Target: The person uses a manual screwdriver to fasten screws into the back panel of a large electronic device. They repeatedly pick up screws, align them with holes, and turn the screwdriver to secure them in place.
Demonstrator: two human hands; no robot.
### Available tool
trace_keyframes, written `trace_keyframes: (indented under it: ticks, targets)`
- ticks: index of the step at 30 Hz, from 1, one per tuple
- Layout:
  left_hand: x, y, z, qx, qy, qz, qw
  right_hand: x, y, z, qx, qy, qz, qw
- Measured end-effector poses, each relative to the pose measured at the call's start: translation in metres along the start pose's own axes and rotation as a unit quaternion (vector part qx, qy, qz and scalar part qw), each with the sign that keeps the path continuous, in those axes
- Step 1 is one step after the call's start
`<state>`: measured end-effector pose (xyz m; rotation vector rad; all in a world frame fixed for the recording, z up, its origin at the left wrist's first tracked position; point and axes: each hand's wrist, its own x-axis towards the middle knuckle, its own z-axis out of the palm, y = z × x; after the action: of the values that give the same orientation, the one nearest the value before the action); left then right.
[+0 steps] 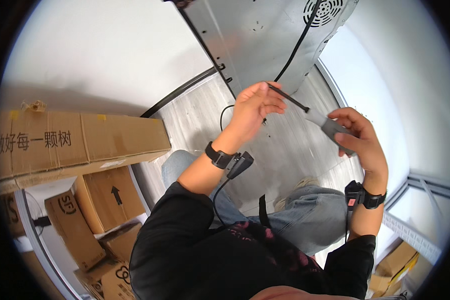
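Observation:
My right hand [363, 142] is wrapped round the thick grey handle of a screwdriver [318, 119]. The tool's long, thin black shaft slants up and left from the handle. At the shaft's far end, my left hand [255, 107] pinches it near the tip between thumb and fingers, the other fingers loosely curled. Just beyond my hands stands a grey metal panel [257, 47] with small holes and a round slotted vent [324, 11]. A black cable [297, 50] runs down across the panel and passes behind my left hand.
A long cardboard box [85, 142] lies on a shelf to my left, with several more cardboard boxes [105, 200] below. White walls flank the pale wood-look floor [197, 112]. At the lower right are a metal rack [417, 220] and a cardboard box [397, 260].

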<state>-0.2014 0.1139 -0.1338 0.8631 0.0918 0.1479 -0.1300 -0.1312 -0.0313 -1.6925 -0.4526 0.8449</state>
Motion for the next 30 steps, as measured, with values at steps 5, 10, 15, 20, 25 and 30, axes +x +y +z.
trace_keyframes:
  ticks: [5,10,15,20,25,30]
  targets:
    - [-0.014,0.018,-0.035,-0.032,0.053,-0.021,0.998,-0.01,0.003,0.081,0.051,0.04,0.071,0.995]
    - [-0.014,0.024,-0.05,-0.037,0.063,-0.057,0.996,-0.007,0.043,0.138,0.185,0.14,0.058,0.971]
    - [-0.015,0.032,-0.059,-0.042,0.068,-0.031,0.996,0.001,0.052,0.163,0.231,0.142,0.033,0.962]
    - [-0.012,0.031,-0.051,-0.02,0.077,-0.017,0.997,0.001,0.055,0.17,0.269,0.155,0.037,0.95]
    - [-0.01,0.028,-0.05,-0.016,0.096,-0.003,0.995,0.006,0.05,0.163,0.294,0.146,0.057,0.943]
    - [-0.008,0.026,-0.052,-0.022,0.092,-0.011,0.995,0.007,0.054,0.161,0.316,0.14,0.058,0.937]
